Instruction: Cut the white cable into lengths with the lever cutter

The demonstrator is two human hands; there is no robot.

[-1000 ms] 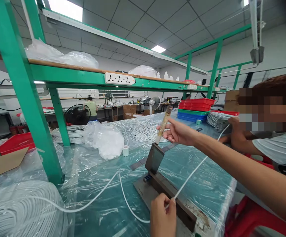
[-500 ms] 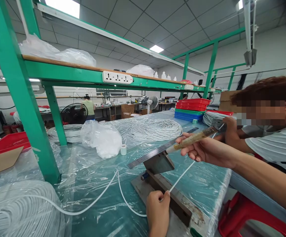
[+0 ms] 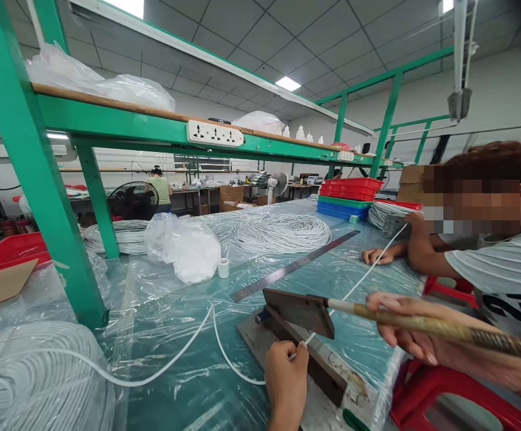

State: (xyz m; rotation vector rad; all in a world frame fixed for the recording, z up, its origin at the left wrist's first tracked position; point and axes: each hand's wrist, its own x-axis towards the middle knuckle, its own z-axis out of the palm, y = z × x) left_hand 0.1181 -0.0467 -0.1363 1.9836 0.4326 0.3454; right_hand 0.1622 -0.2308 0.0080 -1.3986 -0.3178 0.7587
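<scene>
Here the person's right hand (image 3: pixel 404 326) has its fingers wrapped around the wooden handle (image 3: pixel 431 326) of a lever cutter, whose blade (image 3: pixel 300 308) lies lowered nearly flat over the cutter base (image 3: pixel 305 359) at the near edge of the counter (image 3: pixel 188 383). The left hand (image 3: pixel 285 374) pinches a white cable (image 3: pixel 170 359) between thumb and fingertips right at the base, just under the blade. The step in hand looks like the cut itself: the lever is down on the cable. The next move probably calls for lifting the handle and drawing fresh cable through to length. The cable's long axis runs from the coil (image 3: pixel 31 383) at near left, across the counter to the cutter, then on to far right, where another person's hand (image 3: pixel 377 255) rests beside it. The handle points right.
</scene>
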